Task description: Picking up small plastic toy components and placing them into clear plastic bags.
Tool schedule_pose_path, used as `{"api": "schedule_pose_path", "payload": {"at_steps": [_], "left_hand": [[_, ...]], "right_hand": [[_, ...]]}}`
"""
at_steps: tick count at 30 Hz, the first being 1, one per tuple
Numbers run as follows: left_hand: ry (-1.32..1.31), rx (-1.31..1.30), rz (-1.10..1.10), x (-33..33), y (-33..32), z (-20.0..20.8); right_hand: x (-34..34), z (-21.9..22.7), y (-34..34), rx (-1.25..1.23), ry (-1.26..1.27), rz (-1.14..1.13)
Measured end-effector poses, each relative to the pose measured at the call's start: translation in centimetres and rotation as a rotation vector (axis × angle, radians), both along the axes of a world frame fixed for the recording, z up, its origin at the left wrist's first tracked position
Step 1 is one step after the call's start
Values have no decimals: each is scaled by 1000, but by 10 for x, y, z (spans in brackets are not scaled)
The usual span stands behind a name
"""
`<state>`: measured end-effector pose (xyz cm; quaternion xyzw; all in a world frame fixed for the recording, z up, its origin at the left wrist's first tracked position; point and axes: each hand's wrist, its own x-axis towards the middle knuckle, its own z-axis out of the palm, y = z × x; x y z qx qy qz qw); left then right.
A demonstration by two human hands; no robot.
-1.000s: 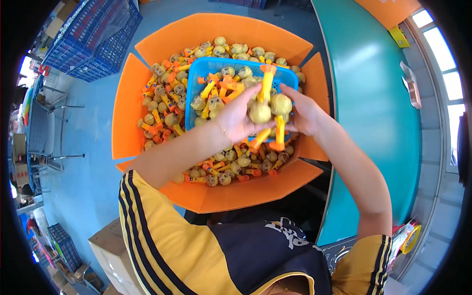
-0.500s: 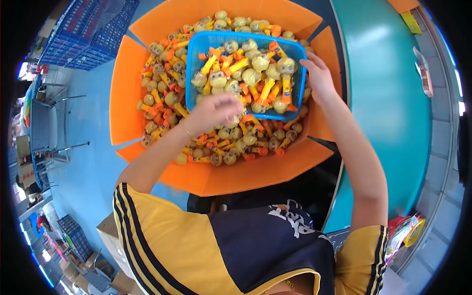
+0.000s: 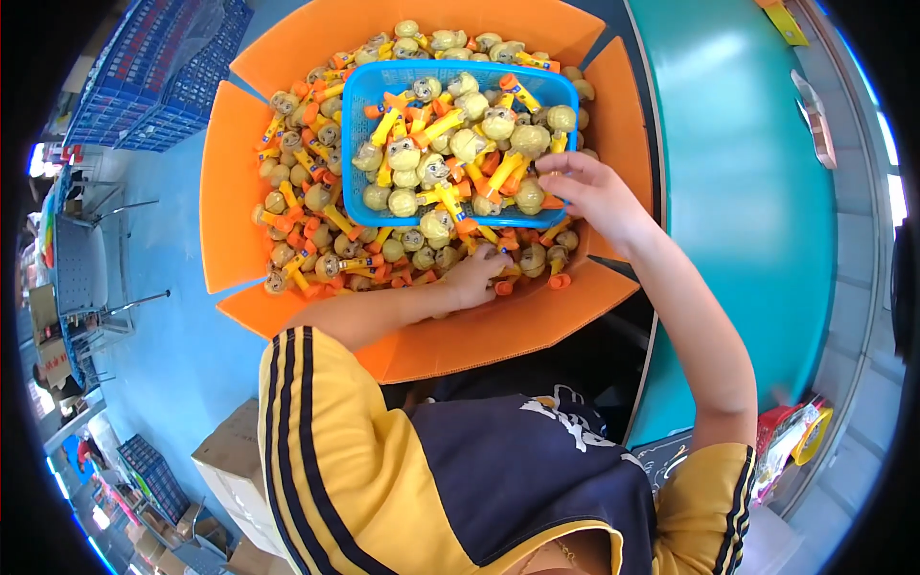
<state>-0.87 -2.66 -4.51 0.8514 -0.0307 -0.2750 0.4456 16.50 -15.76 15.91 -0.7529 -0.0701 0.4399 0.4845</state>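
A blue plastic basket [image 3: 460, 69] full of small toys sits on a heap of the same kind. Each toy [image 3: 501, 175] has a round tan head with a painted face, a yellow stem and an orange end. Below the basket's near rim, my left hand [image 3: 471, 279] reaches into the loose heap [image 3: 331, 264]. Its fingers are parted and curve down among the toys, the tips partly hidden. At the basket's right near corner hovers my right hand [image 3: 592, 195], fingers apart and bent over the toys there; nothing shows in its grasp.
An open orange carton [image 3: 230, 192] with folded-out flaps surrounds the heap. To its right runs a green tabletop [image 3: 743, 240]. Blue crates [image 3: 158, 86] stand at the far left, a metal-legged chair [image 3: 86, 268] below them, and a cardboard box [image 3: 235, 460] nearer me.
My left hand has gone from above the basket's near left edge down and right into the loose toys. My right hand has left the basket's right rim for its near corner.
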Motion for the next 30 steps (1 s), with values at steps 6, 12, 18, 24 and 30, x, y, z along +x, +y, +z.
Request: {"api": "schedule_pose_path", "payload": {"at_steps": [6,12,18,24,30], "left_hand": [[398,-615,-170,10,48,129],[-370,-372,119,59,128,250],[-403,562,-69,108,169,197],[-809,748,-132,123,144,173],[-775,758,-254,136,125,143]], "right_hand": [[-8,8,-20,-31,71,5],[-5,5,-31,7,190,-141],[-20,-4,-23,15,265,-117],[-18,-11,-24,-39,241,-44],[-17,-1,-17,-2,291,-141]]}}
